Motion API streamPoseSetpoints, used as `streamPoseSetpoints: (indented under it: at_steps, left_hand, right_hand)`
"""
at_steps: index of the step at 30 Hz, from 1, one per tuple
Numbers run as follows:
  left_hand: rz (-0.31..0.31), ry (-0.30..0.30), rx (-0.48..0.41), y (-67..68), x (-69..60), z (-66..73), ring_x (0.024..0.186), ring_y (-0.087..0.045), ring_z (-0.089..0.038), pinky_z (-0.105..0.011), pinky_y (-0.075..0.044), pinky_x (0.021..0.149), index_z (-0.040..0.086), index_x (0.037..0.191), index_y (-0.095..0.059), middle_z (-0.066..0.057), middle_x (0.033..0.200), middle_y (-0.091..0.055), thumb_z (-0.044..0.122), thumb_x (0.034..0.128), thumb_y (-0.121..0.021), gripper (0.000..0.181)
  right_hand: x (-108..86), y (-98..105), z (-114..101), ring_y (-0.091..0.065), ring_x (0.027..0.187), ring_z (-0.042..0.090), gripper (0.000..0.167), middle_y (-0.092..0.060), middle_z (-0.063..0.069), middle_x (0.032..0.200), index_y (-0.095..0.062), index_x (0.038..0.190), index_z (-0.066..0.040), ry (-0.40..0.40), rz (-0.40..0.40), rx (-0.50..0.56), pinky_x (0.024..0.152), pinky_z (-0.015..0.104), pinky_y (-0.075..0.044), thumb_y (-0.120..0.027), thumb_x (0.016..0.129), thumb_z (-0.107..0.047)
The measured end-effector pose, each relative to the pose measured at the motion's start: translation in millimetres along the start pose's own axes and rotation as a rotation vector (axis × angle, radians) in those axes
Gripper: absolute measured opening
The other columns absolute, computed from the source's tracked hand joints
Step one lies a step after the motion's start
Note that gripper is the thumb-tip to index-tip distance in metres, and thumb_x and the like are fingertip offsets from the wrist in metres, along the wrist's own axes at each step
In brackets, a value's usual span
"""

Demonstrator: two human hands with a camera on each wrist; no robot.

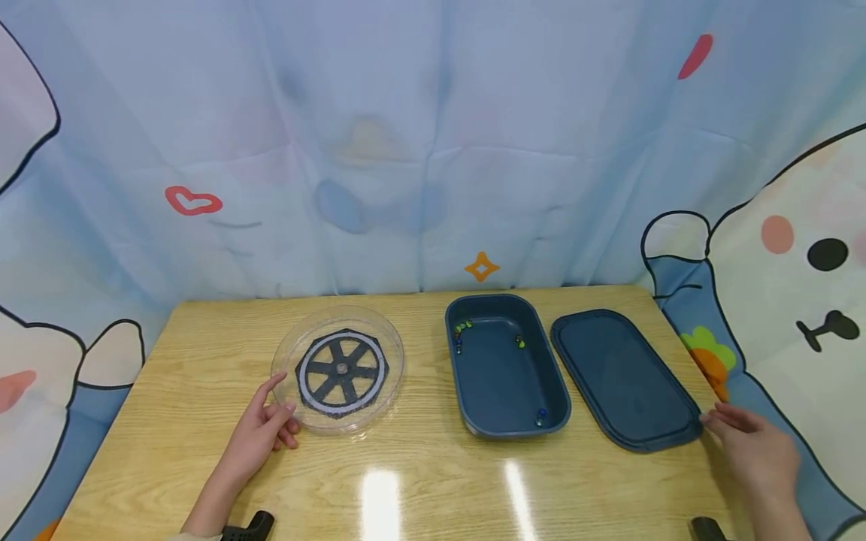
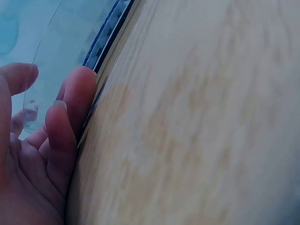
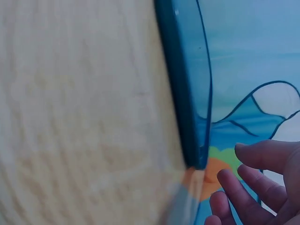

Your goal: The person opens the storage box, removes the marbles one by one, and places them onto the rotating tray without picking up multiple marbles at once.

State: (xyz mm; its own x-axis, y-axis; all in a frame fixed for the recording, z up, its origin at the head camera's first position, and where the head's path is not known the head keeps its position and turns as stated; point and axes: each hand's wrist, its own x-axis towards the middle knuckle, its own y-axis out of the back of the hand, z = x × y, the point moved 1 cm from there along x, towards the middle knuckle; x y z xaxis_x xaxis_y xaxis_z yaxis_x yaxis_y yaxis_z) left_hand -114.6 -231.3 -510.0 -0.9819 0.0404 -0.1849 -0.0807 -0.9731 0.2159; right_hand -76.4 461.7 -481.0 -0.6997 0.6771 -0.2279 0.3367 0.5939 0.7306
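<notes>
On the left of the table lies a clear round dish (image 1: pixel 394 391) with a dark six-spoked wheel shape (image 1: pixel 342 368) showing in its middle. My left hand (image 1: pixel 260 430) is at the dish's near left edge, index finger extended along the rim and the other fingers loosely bent; in the left wrist view the fingertips (image 2: pixel 79 86) are by its clear edge. To the right, a dark blue rectangular lid (image 1: pixel 625 379) lies flat. My right hand (image 1: pixel 758 447) is by the lid's near right corner. In the right wrist view its loosely bent fingers (image 3: pixel 241 192) hold nothing and look apart from the lid.
Between dish and lid stands a dark blue rectangular tub (image 1: pixel 497 376). Several small marbles lie in it: some at its far left, a few at its far right, a couple (image 1: pixel 541 415) near the front right. A patterned curtain (image 1: pixel 433 150) hangs behind the wooden table (image 1: pixel 433 488).
</notes>
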Motion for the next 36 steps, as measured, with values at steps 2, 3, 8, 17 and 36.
streamPoseSetpoints:
  at_steps: [2, 3, 8, 17, 36]
  left_hand:
    - [0.005, 0.002, -0.011, -0.1, -0.5, 0.0, 0.059, -0.065, -0.024, -0.028, -0.049, 0.054, 0.017, 0.156, -0.024, -0.014, 0.078, -0.064, 0.018, 0.1043, -0.054, 0.059]
    - [0.008, 0.007, -0.016, -0.2, -0.5, -0.1, 0.059, -0.065, -0.024, -0.028, -0.049, 0.055, 0.018, 0.155, -0.024, -0.014, 0.079, -0.063, 0.018, 0.1042, -0.054, 0.059]
    - [0.015, 0.009, -0.036, -1.2, -0.6, 0.5, 0.059, -0.064, -0.024, -0.029, -0.049, 0.056, 0.019, 0.156, -0.024, -0.015, 0.078, -0.062, 0.017, 0.104, -0.054, 0.06]
    - [0.02, -0.007, -0.05, -3.0, -2.4, 1.9, 0.058, -0.063, -0.022, -0.028, -0.049, 0.054, 0.017, 0.156, -0.025, -0.015, 0.077, -0.062, 0.015, 0.104, -0.054, 0.06]
    - [0.031, 0.0, -0.056, -4.2, -4.4, 0.2, 0.057, -0.062, -0.022, -0.029, -0.05, 0.054, 0.018, 0.155, -0.027, -0.016, 0.076, -0.062, 0.011, 0.1028, -0.055, 0.06]
  right_hand:
    - [-2.9, 1.4, -6.3, -0.051, 0.078, 0.001, 0.06, -0.071, 0.016, 0.111, -0.052, 0.142, 0.001, 0.015, -0.001, -0.005, 0.063, 0.025, -0.044, -0.066, 0.096, -0.034]
    - [-4.4, 1.7, -9.3, -0.052, 0.078, 0.001, 0.06, -0.071, 0.014, 0.111, -0.051, 0.143, 0.0, 0.025, -0.003, -0.004, 0.063, 0.024, -0.045, -0.066, 0.096, -0.036]
    - [-20.9, -1.8, -31.2, -0.048, 0.082, -0.004, 0.06, -0.069, -0.01, 0.098, -0.055, 0.14, -0.002, 0.159, 0.004, -0.012, 0.063, 0.02, -0.044, -0.065, 0.096, -0.041]
    - [-55.6, -23.7, -96.5, -0.048, 0.093, -0.008, 0.051, -0.064, -0.022, 0.101, -0.065, 0.13, -0.004, 0.465, 0.007, 0.108, 0.07, 0.008, -0.042, -0.068, 0.094, -0.04]
    - [-68.9, -99.2, -209.2, -0.059, 0.113, 0.027, 0.039, -0.065, 0.015, 0.126, -0.065, 0.13, -0.005, 0.694, -0.357, 0.268, 0.09, 0.033, -0.048, -0.068, 0.097, -0.026]
